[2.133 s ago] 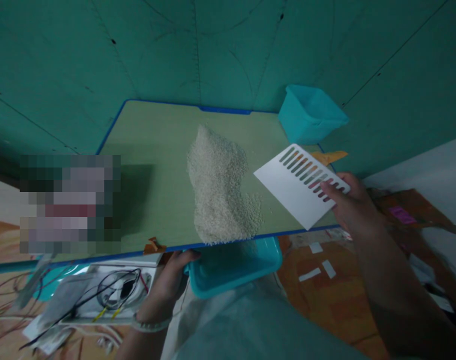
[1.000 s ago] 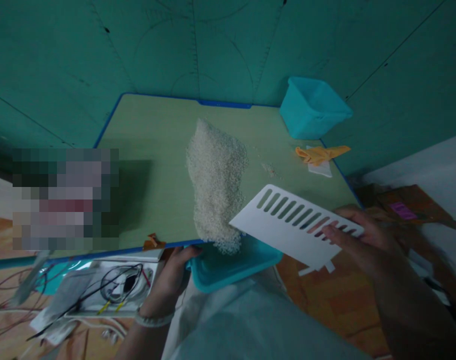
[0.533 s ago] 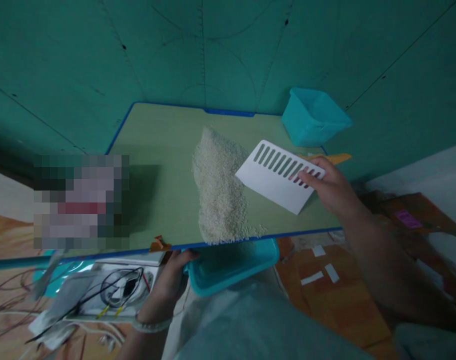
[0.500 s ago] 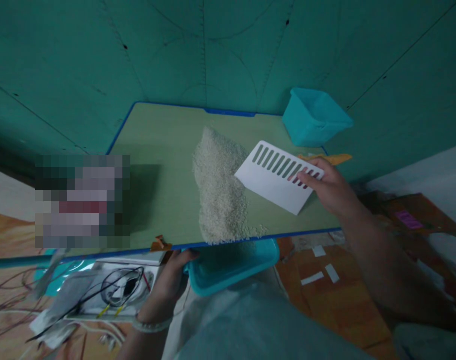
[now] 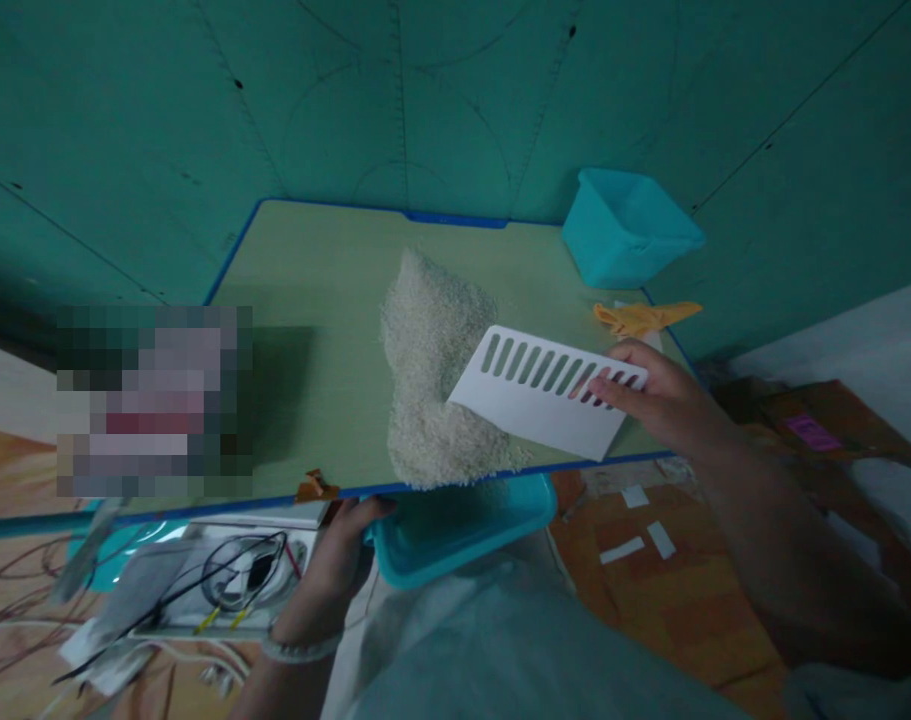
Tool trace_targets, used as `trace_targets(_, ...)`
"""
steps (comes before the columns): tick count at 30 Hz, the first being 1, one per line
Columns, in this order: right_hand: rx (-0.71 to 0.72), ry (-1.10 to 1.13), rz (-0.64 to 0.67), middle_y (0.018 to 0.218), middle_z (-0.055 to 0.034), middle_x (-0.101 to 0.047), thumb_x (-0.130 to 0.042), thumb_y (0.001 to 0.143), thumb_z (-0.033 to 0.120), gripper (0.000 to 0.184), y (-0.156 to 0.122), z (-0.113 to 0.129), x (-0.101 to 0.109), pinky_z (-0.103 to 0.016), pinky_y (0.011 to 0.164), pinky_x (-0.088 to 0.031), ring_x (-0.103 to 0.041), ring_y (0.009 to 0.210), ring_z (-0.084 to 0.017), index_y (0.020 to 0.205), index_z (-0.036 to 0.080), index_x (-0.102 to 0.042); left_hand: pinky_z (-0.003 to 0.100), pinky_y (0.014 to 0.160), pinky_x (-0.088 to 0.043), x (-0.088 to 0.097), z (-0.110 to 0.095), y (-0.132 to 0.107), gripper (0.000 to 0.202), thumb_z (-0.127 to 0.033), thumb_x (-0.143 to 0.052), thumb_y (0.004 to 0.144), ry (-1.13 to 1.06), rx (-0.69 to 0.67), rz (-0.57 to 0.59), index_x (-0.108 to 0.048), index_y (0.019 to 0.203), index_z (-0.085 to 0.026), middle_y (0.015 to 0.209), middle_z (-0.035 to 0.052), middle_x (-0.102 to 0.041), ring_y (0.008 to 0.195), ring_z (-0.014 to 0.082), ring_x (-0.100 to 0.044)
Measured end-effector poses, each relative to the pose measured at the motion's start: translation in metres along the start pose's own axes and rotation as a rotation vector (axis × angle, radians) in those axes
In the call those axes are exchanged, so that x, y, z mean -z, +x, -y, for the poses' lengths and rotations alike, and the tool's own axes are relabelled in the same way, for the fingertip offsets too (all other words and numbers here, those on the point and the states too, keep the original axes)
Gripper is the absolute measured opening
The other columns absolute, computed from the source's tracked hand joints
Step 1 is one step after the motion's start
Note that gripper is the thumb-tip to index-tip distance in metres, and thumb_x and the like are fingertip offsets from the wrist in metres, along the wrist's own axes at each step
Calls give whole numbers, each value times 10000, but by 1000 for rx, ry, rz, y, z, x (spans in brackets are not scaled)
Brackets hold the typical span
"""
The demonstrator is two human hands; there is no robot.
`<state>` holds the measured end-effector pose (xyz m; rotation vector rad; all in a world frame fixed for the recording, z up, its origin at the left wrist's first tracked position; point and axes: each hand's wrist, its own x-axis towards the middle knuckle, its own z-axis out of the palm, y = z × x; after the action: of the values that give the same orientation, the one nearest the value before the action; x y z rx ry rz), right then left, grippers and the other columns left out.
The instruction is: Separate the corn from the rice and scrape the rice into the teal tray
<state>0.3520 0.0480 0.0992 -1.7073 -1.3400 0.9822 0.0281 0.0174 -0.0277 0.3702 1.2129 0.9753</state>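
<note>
A heap of pale grains, resembling rice, (image 5: 432,350) lies across the middle of the green-topped table (image 5: 335,260) and reaches its front edge. My right hand (image 5: 650,395) grips the slotted end of a flat white plastic scraper (image 5: 537,400). The scraper's left corner presses into the near part of the heap. Below the table edge, my left hand (image 5: 354,540) is closed on the left rim of a turquoise plastic bin (image 5: 455,555). The bin's open mouth sits just under the near end of the heap; its inside is dark.
Another turquoise bin (image 5: 627,230) stands at the table's back right, with an orange cloth (image 5: 642,317) in front of it. A blurred-out object (image 5: 155,400) occupies the left side. Below left is a white box of cables (image 5: 245,580); cardboard boxes (image 5: 837,430) lie at right.
My right hand has swung the scraper left and toward me, into the heap. Grains there have been pushed nearer the front edge. My left hand and the bin stay nearly still.
</note>
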Motion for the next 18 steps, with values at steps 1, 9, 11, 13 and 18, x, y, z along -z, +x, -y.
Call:
trace_targets(1, -4, -10, 4, 617, 18, -696, -791, 702, 448, 288, -3, 1, 0, -257, 474, -444, -626, 530, -170, 760, 254, -586, 426, 985, -504, -1, 0, 0, 268, -210, -780, 468, -2, -6, -5, -747, 731, -246, 896, 14, -817, 1157, 366, -657)
trace_targets(9, -25, -61, 130, 675, -2, -708, -752, 772, 493, 269, -22, 6, 4, -265, 494, -484, -644, 572, -181, 807, 254, -634, 413, 1045, -466, -1, 0, -1, 176, -200, -772, 450, -2, 9, -1, -706, 607, -243, 625, -10, -747, 1202, 356, -635)
trace_targets(11, -30, -92, 144, 656, 5, -688, -748, 775, 507, 278, -25, 5, 7, -262, 472, -473, -625, 550, -175, 805, 254, -638, 407, 1041, -472, 1, 1, -1, 174, -204, -781, 480, 6, 28, 21, -722, 640, -235, 627, -11, -747, 1221, 345, -628)
trace_targets(13, -21, -135, 140, 629, 16, -665, -757, 768, 511, 282, -29, 5, 9, -255, 453, -452, -596, 525, -164, 796, 256, -641, 403, 1037, -478, 2, 2, -1, 184, -205, -788, 502, 5, 35, 34, -735, 676, -233, 653, -16, -759, 1233, 336, -624)
trace_targets(18, 0, -164, 57, 659, 12, -687, -772, 747, 516, 289, -31, 7, 18, -273, 488, -475, -622, 562, -177, 793, 266, -635, 408, 965, -530, 0, 2, 0, 248, -199, -799, 467, -19, 42, 16, -739, 706, -225, 782, -1, -805, 1137, 355, -677)
